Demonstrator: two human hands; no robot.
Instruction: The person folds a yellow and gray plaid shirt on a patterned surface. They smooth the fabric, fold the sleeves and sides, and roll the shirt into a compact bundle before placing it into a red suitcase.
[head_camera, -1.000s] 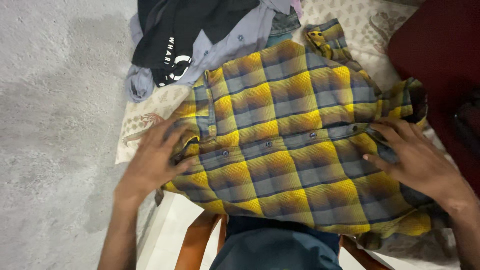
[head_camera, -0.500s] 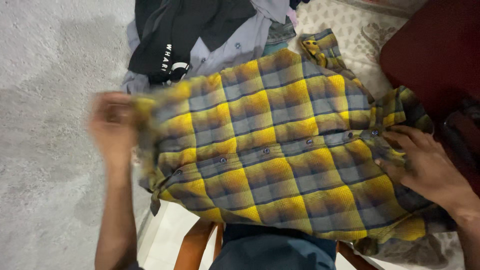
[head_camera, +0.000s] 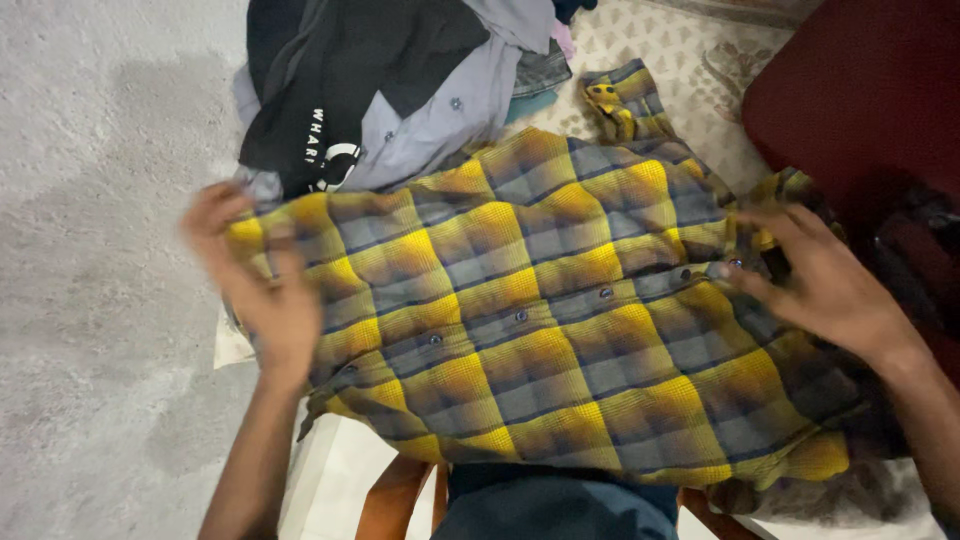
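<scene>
Blurred left hand (head_camera: 262, 290), finger state unclear; right hand (head_camera: 825, 285) fingers spread on plaid shirt (head_camera: 540, 320).

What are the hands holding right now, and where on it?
Both hands are on the plaid shirt: left hand at its collar end, right hand at its hem end.

Bare grey floor (head_camera: 90, 300) lies open leftward; a clothes heap (head_camera: 400, 80) crowds behind the plaid shirt (head_camera: 540, 320).

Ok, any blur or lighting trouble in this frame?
Head view: the left hand is smeared by motion blur at the plaid shirt edge; the right hand is only slightly soft; lighting is dim and even, no glare, and the shirt's buttons stay readable.
</scene>
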